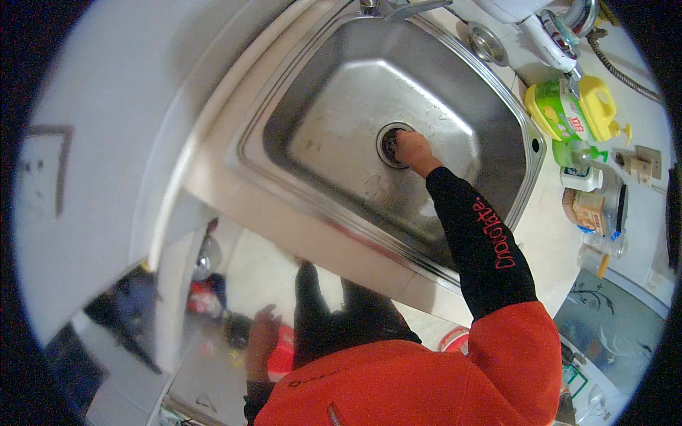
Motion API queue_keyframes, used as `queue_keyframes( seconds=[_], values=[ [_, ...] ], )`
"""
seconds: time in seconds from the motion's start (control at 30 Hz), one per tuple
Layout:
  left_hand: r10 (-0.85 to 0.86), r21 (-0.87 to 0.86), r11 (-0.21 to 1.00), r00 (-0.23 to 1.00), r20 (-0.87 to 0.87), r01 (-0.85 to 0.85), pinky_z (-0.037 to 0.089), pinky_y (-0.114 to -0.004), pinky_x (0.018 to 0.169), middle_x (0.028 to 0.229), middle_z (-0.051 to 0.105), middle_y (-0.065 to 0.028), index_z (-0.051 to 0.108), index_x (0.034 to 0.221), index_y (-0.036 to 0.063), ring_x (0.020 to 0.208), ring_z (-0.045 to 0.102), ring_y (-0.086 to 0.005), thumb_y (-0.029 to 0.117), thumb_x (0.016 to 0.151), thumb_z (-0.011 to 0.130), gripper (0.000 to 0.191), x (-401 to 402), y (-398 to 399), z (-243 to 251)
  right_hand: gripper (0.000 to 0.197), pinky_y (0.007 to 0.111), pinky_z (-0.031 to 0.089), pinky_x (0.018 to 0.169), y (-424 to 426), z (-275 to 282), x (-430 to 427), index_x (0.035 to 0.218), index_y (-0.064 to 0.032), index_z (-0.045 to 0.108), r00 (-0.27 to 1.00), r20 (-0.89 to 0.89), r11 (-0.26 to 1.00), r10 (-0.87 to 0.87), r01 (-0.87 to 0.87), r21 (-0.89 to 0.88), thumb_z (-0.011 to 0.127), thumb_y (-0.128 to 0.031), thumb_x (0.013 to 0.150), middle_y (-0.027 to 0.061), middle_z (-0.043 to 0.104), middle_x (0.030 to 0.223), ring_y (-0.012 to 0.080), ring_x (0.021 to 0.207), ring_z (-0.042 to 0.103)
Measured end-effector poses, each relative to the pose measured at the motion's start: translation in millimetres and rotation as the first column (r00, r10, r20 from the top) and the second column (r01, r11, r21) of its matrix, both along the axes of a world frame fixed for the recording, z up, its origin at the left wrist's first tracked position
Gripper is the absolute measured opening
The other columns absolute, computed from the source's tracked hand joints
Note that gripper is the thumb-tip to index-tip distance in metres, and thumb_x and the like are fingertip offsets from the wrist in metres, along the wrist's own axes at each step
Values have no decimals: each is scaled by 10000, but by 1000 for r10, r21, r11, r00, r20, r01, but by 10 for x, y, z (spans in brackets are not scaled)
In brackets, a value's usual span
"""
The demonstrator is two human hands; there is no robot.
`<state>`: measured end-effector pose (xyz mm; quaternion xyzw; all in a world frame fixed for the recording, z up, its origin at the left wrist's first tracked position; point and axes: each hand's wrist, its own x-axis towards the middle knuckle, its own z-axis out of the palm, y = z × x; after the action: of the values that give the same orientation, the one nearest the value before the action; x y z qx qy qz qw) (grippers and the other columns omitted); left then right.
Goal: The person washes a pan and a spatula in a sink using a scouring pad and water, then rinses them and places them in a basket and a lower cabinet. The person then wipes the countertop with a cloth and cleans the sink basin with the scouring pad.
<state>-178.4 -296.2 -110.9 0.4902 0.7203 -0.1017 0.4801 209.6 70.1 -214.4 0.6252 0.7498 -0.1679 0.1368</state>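
My right hand [415,152] reaches down into a stainless steel sink [341,128], its fingers at the dark drain [391,145] in the basin floor. The fingertips are hidden inside the drain, so what they grip does not show. Water drops and wet marks lie on the steel around it. Below the counter's front edge, my left hand [262,335] hangs at my side, blurred, with its fingers somewhat apart and nothing visible in them. Close beside it in the picture is a red object [282,351].
A faucet [369,6] stands at the sink's far rim. On the right counter are a metal sink strainer [487,43], a yellow detergent bottle [597,104], a green-pump bottle [573,153] and a jar [583,207]. A white wall [117,106] curves along the left.
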Motion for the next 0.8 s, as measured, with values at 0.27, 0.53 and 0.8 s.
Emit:
queue_keyframes(
  seconds=[0.27,0.53,0.8],
  values=[
    [-20,39,999,999,37,19,437,-396,884,1100,574,-198,524,1144,-8,992,551,-351,169,875,536,322,-13,-110,-47,130,436,523,720,-25,-39,-58,793,-10,640,999,12,997,48,-49,61,588,-96,710,186,653,867,339,828,639],
    [-81,337,939,997,16,71,471,-405,713,876,594,-164,535,1109,50,806,574,-327,126,841,587,284,29,-298,-236,183,440,525,701,2,49,-164,804,0,654,999,18,998,50,-51,42,578,-150,732,195,646,805,350,797,639],
    [-121,184,974,991,-61,131,470,-408,727,888,590,-174,530,1133,53,824,572,-328,139,850,581,300,52,-387,-280,85,281,517,653,219,584,581,782,-70,555,378,-682,769,-626,152,-621,540,12,764,73,623,779,169,727,617]
  ],
)
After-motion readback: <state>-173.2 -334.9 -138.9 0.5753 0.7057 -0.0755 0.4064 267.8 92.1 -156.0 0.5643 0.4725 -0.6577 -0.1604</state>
